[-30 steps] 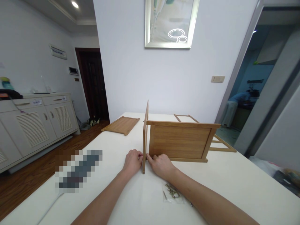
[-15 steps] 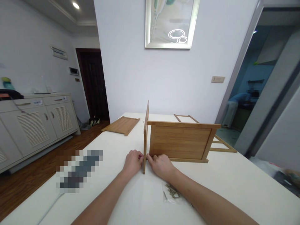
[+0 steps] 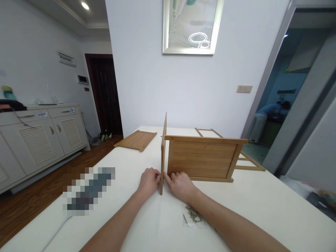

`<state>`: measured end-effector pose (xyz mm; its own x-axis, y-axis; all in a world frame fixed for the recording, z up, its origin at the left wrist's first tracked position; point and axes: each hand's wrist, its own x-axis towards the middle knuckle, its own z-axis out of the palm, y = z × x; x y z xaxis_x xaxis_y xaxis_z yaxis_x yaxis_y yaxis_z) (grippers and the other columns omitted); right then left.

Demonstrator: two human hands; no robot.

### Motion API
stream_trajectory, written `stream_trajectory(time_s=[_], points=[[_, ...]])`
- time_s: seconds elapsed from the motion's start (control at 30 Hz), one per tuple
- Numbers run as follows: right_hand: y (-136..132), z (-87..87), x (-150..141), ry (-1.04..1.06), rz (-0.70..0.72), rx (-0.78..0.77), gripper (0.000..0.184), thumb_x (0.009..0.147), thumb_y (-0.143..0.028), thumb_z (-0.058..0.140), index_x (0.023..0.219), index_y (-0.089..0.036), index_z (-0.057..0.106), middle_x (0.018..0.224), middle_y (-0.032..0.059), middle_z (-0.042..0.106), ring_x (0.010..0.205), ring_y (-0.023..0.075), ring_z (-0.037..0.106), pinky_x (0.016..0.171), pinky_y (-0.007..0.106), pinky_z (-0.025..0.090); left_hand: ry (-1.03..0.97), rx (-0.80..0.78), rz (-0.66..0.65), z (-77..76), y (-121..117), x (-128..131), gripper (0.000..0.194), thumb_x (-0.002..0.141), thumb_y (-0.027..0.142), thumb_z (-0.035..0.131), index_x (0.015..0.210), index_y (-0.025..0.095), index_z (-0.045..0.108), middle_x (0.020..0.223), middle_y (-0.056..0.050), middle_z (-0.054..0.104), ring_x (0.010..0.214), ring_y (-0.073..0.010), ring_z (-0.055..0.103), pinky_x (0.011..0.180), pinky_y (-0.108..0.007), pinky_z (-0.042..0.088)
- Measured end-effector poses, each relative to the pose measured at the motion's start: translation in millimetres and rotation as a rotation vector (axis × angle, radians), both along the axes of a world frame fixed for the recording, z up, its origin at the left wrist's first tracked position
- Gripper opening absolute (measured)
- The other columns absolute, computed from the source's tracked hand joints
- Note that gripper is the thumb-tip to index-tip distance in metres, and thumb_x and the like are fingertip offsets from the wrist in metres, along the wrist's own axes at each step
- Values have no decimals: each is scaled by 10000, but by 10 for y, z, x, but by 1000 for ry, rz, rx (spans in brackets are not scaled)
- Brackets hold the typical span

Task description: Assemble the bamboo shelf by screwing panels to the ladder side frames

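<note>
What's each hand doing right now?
Left hand: fingers curled, at the near end of the upright wooden frame; grip unclear.
Right hand: fingertips by that frame's other side; whether it holds anything can't be told.

Pale walls (image 3: 141,80) surround a white table (image 3: 126,231); left, louvred cabinets (image 3: 52,136) stand on brown wood flooring (image 3: 52,175) beneath a lit ceiling lamp (image 3: 85,6).

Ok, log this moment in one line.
left hand at left side of upright frame | right hand at right side, by wooden panel | screws, clear bag on table
</note>
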<state>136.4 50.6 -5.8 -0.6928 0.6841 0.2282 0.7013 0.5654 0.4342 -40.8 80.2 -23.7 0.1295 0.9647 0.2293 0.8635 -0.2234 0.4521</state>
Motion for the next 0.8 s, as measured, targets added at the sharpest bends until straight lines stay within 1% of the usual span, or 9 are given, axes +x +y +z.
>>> stream_trajectory(time_s=[0.17, 0.33, 0.57, 0.8], points=[[1, 0, 7, -5, 71, 104, 341, 976, -149, 400, 1288, -76, 517, 809, 108, 661, 724, 223, 599, 645, 362, 364, -4, 5, 1, -6, 5, 4, 198, 875, 208, 552, 803, 195, 736, 848, -61, 715, 894, -213, 613, 765, -288, 409], [10, 4, 9, 26, 142, 186, 314, 970, -125, 407, 1231, -47, 562, 805, 115, 650, 740, 221, 542, 729, 397, 335, -1, 8, 13, -13, 9, 4, 210, 885, 236, 557, 789, 185, 736, 853, -75, 716, 891, -215, 617, 762, -291, 413], [31, -36, 17, 33, 145, 192, 328, 960, -119, 419, 1245, -31, 556, 769, 109, 648, 689, 216, 546, 686, 389, 312, 0, -1, 14, -9, 9, 6, 193, 881, 213, 561, 800, 190, 735, 854, -65, 716, 899, -210, 615, 764, -284, 416], [38, -45, 17, 12, 121, 173, 332, 963, -139, 423, 1253, -40, 551, 786, 106, 655, 708, 224, 577, 671, 385, 313, -13, -11, 11, 12, -2, 10, 196, 879, 210, 563, 795, 193, 739, 854, -61, 718, 899, -209, 612, 771, -285, 416]])
